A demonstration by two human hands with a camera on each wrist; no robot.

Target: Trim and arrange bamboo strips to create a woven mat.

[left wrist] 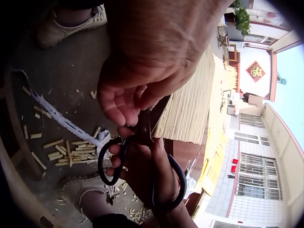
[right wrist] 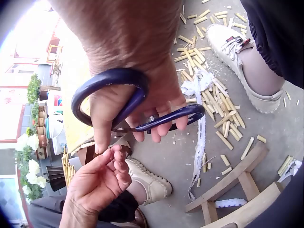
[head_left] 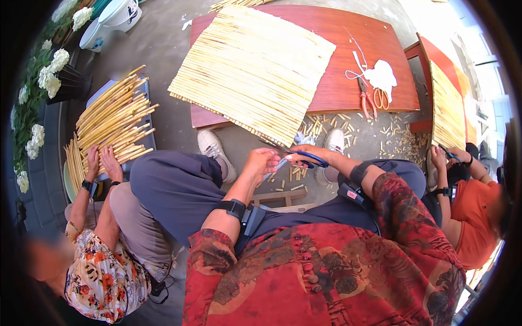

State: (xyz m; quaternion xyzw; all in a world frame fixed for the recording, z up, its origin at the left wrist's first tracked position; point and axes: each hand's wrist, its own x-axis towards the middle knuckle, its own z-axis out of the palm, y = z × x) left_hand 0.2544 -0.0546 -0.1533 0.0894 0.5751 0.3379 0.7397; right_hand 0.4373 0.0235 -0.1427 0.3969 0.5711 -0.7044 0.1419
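Observation:
My right hand (head_left: 307,154) grips dark-blue-handled scissors (right wrist: 111,76), with the thumb through one loop and fingers through the other. The blades point toward the near edge of a pale mat of straight stalks (head_left: 253,65). Close beside the blades is my left hand (head_left: 261,164), its fingers curled and thumb tip against a fingertip. Nothing shows between those fingertips. Both hands meet above my lap, just in front of the mat's corner, which overhangs a red wooden table (head_left: 375,38). Below them hangs a white strip with dark marks (right wrist: 200,147).
Red-handled pliers (head_left: 365,100), orange-handled scissors (head_left: 380,99) and white string (head_left: 381,77) lie on the table. Short cut stalks (right wrist: 225,111) litter the floor near a low wooden frame (right wrist: 228,178). People sit on both sides, with loose stalks (head_left: 117,117) left and another mat (head_left: 448,103) right.

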